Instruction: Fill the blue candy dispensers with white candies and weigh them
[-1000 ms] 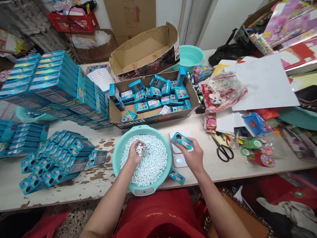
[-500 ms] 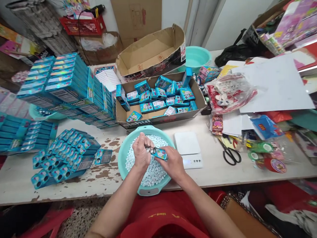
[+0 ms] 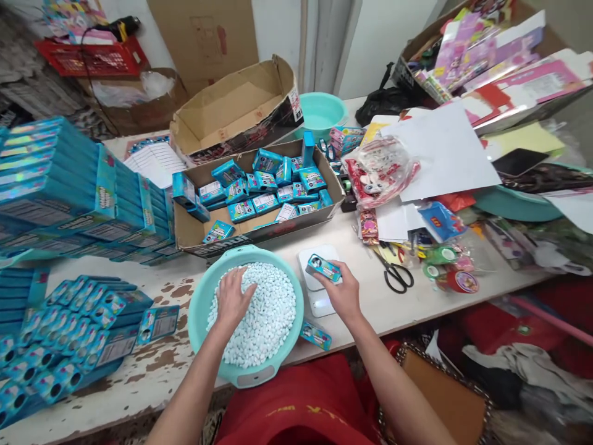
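Observation:
My left hand (image 3: 233, 300) lies on the small white candies (image 3: 266, 303) in a turquoise basin (image 3: 197, 309), its fingers spread and nothing seen in them. My right hand (image 3: 345, 293) grips a small blue candy box (image 3: 324, 268) by its sides, above the white digital scale (image 3: 319, 304). Whether the box touches the scale I cannot tell. Another blue candy box (image 3: 315, 335) lies on the table between the basin and the front edge.
Behind the basin a cardboard tray (image 3: 259, 238) holds several blue boxes. Stacked blue boxes (image 3: 50, 179) and rows with round openings (image 3: 65, 334) fill the left. Black scissors (image 3: 397, 278), a plastic-wrapped toy (image 3: 377, 176) and white sheets (image 3: 445, 154) lie at right.
My hands have parted: the left has gone down into the candies and opened, the right has moved right over the scale with a box. A box now lies beside the basin. The view has turned right.

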{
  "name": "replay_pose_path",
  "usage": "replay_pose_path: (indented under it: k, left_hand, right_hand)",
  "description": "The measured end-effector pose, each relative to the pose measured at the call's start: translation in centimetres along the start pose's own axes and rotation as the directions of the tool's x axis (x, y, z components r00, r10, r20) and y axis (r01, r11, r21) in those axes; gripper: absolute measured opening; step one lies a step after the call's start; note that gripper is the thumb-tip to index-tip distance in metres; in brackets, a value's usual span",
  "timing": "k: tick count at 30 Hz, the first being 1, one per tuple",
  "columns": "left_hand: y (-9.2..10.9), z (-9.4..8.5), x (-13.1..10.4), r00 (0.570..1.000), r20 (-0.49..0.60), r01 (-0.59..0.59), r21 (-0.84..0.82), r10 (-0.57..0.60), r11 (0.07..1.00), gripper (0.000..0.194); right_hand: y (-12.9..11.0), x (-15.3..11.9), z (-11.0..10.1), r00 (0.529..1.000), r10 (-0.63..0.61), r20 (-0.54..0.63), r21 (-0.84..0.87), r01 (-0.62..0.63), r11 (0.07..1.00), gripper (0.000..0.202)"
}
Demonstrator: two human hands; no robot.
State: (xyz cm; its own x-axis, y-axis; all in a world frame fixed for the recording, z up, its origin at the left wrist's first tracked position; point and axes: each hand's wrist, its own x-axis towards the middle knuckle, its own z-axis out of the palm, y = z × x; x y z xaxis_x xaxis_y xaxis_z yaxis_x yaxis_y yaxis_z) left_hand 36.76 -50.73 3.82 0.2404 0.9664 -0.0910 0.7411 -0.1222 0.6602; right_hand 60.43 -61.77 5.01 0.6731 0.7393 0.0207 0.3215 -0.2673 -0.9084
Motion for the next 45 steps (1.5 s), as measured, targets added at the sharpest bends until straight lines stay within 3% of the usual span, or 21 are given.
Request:
replay_pose_path:
  k: [3,6,10,16,20,29,39,45]
  left_hand:
    - [-0.6,0.9,0.4,0.989,0.039,-0.143,0.056,0.141,0.988,0.034]
    - [0.0,1.1,0.9,0.979,0.036,-0.202,0.037,0.200,0.979,0.034]
    - [0.9,0.9,1.3,0.987,0.014,-0.161,0.022,0.160,0.987,0.034]
    - [1.8,1.2,1.6,0.996,0.029,-0.086,-0.003,0.086,0.996,0.036]
    - [2.5,1.8,1.7,0.993,0.086,-0.084,-0.028,0.086,0.996,0.036]
    - [3.1,2.7,1.4,0.982,0.133,-0.126,-0.069,0.134,0.990,0.032]
    - [2.0,1.6,0.6,0.992,0.118,-0.043,-0.072,0.051,0.996,0.028]
    - [0.5,1.9,-0.1,0.989,0.145,-0.028,-0.057,0.036,0.998,0.029]
  right_hand:
    - [3.0,1.4,-0.1,0.999,0.046,-0.027,0.014,-0.045,0.999,0.042]
    - [4.8,1.7,-0.2,0.999,0.021,-0.026,0.014,-0.021,1.000,0.049]
    - [5.9,0.7,-2.5,0.987,-0.065,-0.148,-0.050,0.058,0.997,0.060]
    - [8.9,-1.6,-7.6,0.927,0.131,-0.352,-0.087,-0.172,0.981,0.054]
    - [10.2,-2.7,-9.0,0.910,0.155,-0.385,-0.121,-0.217,0.969,0.052]
    - [9.6,-2.0,-7.4,0.957,0.065,-0.283,-0.134,-0.106,0.985,0.041]
    - [7.7,0.1,-4.0,0.993,-0.086,-0.079,-0.144,0.074,0.987,0.048]
    - [7.1,1.0,-1.7,1.000,-0.028,-0.008,-0.100,0.027,0.995,0.057]
